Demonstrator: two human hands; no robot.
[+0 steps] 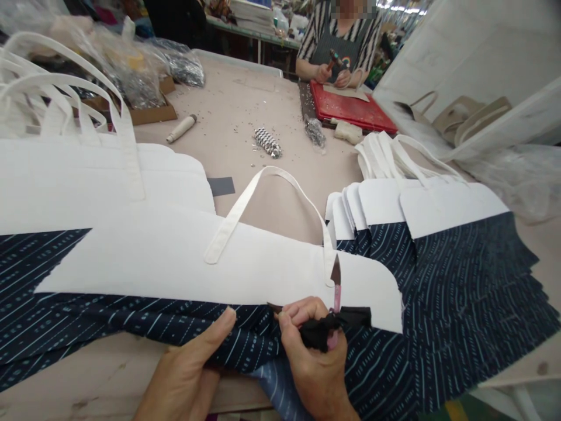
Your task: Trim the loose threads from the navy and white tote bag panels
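Note:
A white panel (166, 251) with a looped white strap (284, 171) lies across the front of the table, joined to dark blue printed fabric (175, 318). My right hand (313, 356) is closed on pink-handled scissors (336, 298) wrapped in black cloth; one blade points up beside the strap's right end, the other tip shows at the panel's lower edge. To its left, my left hand (188, 368) holds the dark fabric, thumb on top and fingers hidden beneath the cloth's edge.
White strapped pieces (87, 169) are stacked at left, more with dark fabric (456, 204) at right. Beyond lie a wooden handle (182, 128), a wrapped metallic bundle (267, 142) and plastic bags (131, 70). Across the table, a person (339, 47) holds a hammer over a red board (355, 111).

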